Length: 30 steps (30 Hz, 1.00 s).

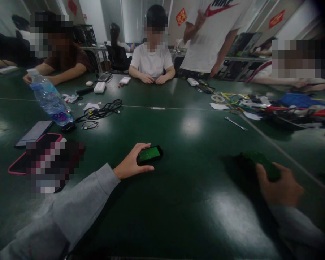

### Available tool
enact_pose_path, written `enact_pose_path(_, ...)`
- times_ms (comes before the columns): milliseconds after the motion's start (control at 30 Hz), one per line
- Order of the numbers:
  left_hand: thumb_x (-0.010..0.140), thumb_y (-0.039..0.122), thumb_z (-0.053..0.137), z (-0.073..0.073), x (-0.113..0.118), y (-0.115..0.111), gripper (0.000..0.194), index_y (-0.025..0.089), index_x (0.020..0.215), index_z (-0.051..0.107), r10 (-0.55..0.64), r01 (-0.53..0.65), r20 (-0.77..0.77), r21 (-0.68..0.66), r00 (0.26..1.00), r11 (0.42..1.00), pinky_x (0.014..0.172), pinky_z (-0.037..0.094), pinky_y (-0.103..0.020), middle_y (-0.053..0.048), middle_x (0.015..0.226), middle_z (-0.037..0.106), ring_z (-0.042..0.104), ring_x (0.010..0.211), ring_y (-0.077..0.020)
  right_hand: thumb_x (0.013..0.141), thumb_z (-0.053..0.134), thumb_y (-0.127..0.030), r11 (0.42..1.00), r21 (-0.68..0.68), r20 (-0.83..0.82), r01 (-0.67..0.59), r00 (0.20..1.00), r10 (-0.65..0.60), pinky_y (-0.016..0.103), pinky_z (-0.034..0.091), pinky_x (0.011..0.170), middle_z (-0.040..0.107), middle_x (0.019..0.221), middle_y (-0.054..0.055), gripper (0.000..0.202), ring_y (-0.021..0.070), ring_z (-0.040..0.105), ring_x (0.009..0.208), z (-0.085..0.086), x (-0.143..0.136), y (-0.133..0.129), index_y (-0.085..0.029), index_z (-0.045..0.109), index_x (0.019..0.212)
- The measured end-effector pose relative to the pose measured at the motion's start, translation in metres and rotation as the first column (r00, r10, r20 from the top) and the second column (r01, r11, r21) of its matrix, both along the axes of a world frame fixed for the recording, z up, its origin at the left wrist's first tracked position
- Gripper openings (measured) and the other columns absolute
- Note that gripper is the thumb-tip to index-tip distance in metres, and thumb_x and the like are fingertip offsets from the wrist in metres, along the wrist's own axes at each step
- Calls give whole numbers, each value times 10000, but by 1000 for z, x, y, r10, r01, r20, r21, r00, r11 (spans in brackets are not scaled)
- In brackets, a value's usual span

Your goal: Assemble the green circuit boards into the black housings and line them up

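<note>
Near the middle of the table, my left hand (132,162) is around the left end of a small black rectangular device (150,154) with a bright green face. Its fingers run along the far edge, while the thumb stretches along the near side. Over on the right, my right hand (281,184) grips a dark green object (262,162). Motion blur hides what kind of thing that is; its thumb lies on the near left side and the fingers curl over the right. A wide gap of table separates both hands.
On the dark green table (178,202) stand a tilted-looking water bottle (51,99) and a pink-edged phone (35,153) at left. Black cables (105,110) lie beyond. A wrench (235,123) and a heap of wires (260,104) are at right. A person (151,59) sits opposite.
</note>
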<state>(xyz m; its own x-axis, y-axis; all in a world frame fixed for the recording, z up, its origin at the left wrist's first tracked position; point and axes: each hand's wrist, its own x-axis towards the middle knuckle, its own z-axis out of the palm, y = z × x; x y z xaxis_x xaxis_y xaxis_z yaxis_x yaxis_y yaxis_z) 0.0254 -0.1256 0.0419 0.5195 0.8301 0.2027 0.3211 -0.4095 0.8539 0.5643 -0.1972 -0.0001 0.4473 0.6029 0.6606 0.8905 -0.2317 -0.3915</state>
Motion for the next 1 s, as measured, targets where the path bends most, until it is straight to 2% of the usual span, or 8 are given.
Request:
enact_pose_path(133, 825, 415, 746, -1, 5, -5, 620, 303, 1374, 480, 48, -49, 47, 9, 998, 999, 1086, 453, -487, -85, 1347, 543, 532, 1261, -255, 844, 491, -778, 964, -61, 0, -258, 966, 259, 497, 504, 774, 679, 1036, 233, 677, 344, 668, 950, 9, -81, 57, -220, 644, 1195)
enact_pose_path(233, 814, 426, 758, -3, 5, 6, 613, 293, 1356, 503, 18, -2, 114, -138, 993, 990, 1070, 464, -483, -79, 1290, 607, 574, 1221, -251, 909, 494, -675, 860, -37, -44, -509, 861, 507, 475, 525, 838, 694, 1041, 148, 555, 308, 668, 957, 19, -160, 98, -195, 625, 1156)
enact_pose_path(300, 891, 456, 660, -4, 4, 13, 511, 274, 1346, 516, 24, 22, 183, -246, 983, 969, 1053, 481, -466, -88, 1272, 633, 595, 1208, -242, 925, 507, -632, 771, -42, -79, -636, 771, 632, 464, 526, 861, 688, 1082, 131, 516, 296, 659, 984, 23, -206, 119, -188, 608, 1168)
enact_pose_path(433, 1003, 399, 471, -6, 7, 28, 355, 245, 1314, 542, 121, -46, 252, -285, 960, 957, 1079, 475, -440, -86, 1343, 612, 595, 1230, -212, 940, 498, -617, 690, 1, -153, -724, 681, 716, 457, 516, 876, 683, 1100, 123, 500, 290, 651, 991, 25, -267, 144, -187, 600, 1173)
enact_pose_path(567, 982, 308, 524, -9, 15, 54, 402, 227, 1375, 494, 159, -123, 206, -177, 965, 976, 1144, 421, -435, -84, 1454, 529, 526, 1324, -203, 939, 503, -615, 673, 15, -177, -739, 661, 730, 459, 499, 888, 679, 1117, 119, 498, 291, 639, 1000, 25, -281, 150, -185, 604, 1169)
enact_pose_path(700, 982, 290, 525, -12, 21, 74, 436, 231, 1411, 468, 78, -67, 114, -103, 990, 992, 1167, 396, -458, -76, 1479, 509, 501, 1354, -208, 940, 510, -590, 682, 7, -255, -732, 658, 709, 438, 511, 845, 693, 1063, 107, 455, 279, 653, 946, 26, -278, 150, -190, 612, 1132)
enact_pose_path(833, 994, 286, 501, -12, 22, 73, 419, 233, 1409, 475, 65, -58, 78, -89, 995, 994, 1150, 420, -455, -77, 1452, 537, 523, 1334, -205, 926, 557, -545, 658, 38, -280, -752, 624, 729, 398, 528, 808, 694, 1017, 87, 396, 249, 661, 887, 26, -276, 149, -200, 611, 1114)
enact_pose_path(1000, 997, 277, 493, -12, 21, 71, 388, 231, 1382, 504, 91, -81, 106, -99, 990, 992, 1121, 452, -438, -76, 1427, 558, 552, 1300, -198, 908, 595, -525, 683, 48, -296, -729, 643, 707, 356, 536, 719, 695, 965, 77, 389, 227, 660, 798, 27, -276, 147, -191, 627, 1105)
